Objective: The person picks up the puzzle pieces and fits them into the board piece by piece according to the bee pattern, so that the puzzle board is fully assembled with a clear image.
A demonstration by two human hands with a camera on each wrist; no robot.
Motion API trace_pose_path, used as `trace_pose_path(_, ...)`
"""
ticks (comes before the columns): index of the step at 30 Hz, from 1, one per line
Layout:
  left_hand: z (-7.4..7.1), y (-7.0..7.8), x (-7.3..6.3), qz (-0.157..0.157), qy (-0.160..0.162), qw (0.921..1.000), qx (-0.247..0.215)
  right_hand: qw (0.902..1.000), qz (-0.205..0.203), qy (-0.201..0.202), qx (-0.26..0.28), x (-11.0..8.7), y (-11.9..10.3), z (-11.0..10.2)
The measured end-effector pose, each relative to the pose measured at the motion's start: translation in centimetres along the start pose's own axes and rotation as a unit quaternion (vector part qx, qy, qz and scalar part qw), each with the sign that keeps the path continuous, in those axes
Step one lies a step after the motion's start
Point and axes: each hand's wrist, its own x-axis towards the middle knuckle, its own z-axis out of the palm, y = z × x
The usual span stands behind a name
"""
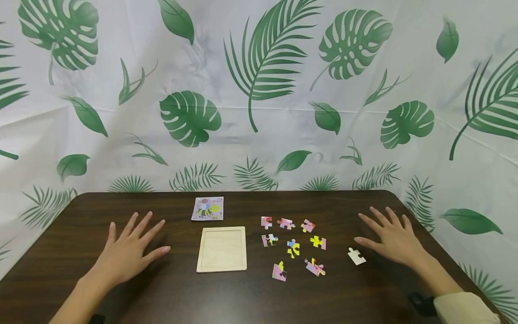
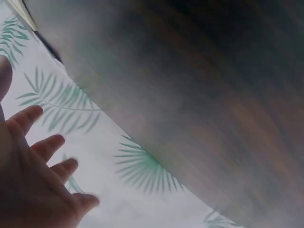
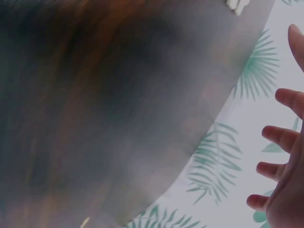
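My left hand (image 1: 127, 254) is spread, palm down, over the table's left side, left of a square wooden puzzle tray (image 1: 201, 252). On the right, my right hand (image 1: 394, 238) is likewise spread and holds nothing. Nearest to it lies a blank, cream puzzle piece (image 1: 356, 256). Several coloured puzzle pieces (image 1: 293, 248) lie scattered between that piece and the tray. Behind the tray is a picture card (image 1: 207, 209) of a bee. Both wrist views show extended fingers; the left hand (image 2: 42, 175) and right hand (image 3: 287, 156) hold nothing there either.
The dark wood-grain table (image 1: 174, 297) has rounded far corners. Behind it hangs a white cloth (image 1: 279, 148) printed with green leaves, reaching along the far edge and both sides.
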Motion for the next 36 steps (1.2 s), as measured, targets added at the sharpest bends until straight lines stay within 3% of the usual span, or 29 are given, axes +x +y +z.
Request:
trace_pose_path(13, -0.2, 3.6, 2.1, 0.042, 0.005, 0.9961, -0.078, 0.9992, -0.039, 0.008, 0.006, 1.8, -3.3, -1.0)
trace_pose_path(23, 0.4, 5.0, 3.9, 0.046, -0.030, 0.9870, -0.151, 0.9937, -0.073, -0.005, 0.085, 4.0, -6.5, -1.1)
trace_pose_path(29, 1.0, 5.3, 4.9, 0.025, -0.057, 0.9775, -0.201, 0.9835, -0.105, -0.034, 0.143, 5.4, -8.4, -0.6)
trace_pose_path(36, 1.4, 5.3, 5.5, 0.023, -0.079, 0.9641, -0.253, 0.9571, -0.151, -0.088, 0.231, 7.1, -10.4, -0.5)
